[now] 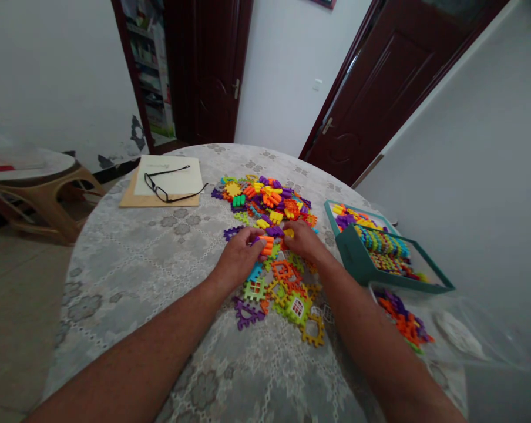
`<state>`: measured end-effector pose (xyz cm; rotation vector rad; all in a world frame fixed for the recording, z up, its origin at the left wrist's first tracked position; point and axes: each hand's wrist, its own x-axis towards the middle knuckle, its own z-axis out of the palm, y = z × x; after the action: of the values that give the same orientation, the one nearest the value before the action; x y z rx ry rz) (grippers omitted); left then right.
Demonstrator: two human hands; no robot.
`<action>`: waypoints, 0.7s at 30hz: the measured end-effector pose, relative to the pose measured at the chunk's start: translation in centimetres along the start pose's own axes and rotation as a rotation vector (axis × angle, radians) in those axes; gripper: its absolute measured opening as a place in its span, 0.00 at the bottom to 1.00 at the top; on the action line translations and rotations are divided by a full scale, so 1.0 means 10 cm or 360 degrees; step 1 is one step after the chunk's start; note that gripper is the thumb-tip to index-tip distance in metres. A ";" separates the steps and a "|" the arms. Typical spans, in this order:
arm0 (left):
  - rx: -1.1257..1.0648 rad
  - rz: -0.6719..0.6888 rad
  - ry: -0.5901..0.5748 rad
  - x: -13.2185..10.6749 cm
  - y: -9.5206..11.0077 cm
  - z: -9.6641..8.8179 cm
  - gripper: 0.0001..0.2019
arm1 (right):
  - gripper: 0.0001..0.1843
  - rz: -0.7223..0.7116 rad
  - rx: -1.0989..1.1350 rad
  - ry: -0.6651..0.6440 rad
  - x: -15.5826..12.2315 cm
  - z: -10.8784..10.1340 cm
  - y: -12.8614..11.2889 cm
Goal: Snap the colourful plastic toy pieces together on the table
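I see a teal box [353, 252] on the bench [160, 264], right side, full of stacked multicolour blocks. A clear bag [463, 338] beside it holds orange and purple ones. Left hand [241, 255] pinches an orange block [268, 244] at the loose pile's [269, 200] near edge. Right hand [304, 239] is curled just beside it, grip unclear.

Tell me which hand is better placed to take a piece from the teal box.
Right, probably. The right hand lies nearer the teal box, which stands on that side of the table. The left hand is farther off and pinches an orange piece.
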<state>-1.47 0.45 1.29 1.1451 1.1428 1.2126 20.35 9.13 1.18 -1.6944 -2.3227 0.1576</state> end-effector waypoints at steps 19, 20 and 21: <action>0.0068 0.0034 0.0188 0.04 -0.02 -0.05 0.15 | 0.25 0.0331 0.0182 0.0075 0.09 0.03 -0.35; 0.0077 0.0037 0.0197 0.04 -0.02 -0.05 0.15 | 0.25 0.0316 0.0144 0.0075 0.08 0.04 -0.38; 0.0086 0.0042 0.0201 0.04 -0.01 -0.05 0.15 | 0.23 0.0294 0.0114 0.0083 0.07 0.04 -0.41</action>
<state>-1.96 0.88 1.09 1.1401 1.2653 1.2960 16.28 8.53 1.85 -1.8526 -2.0960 0.2258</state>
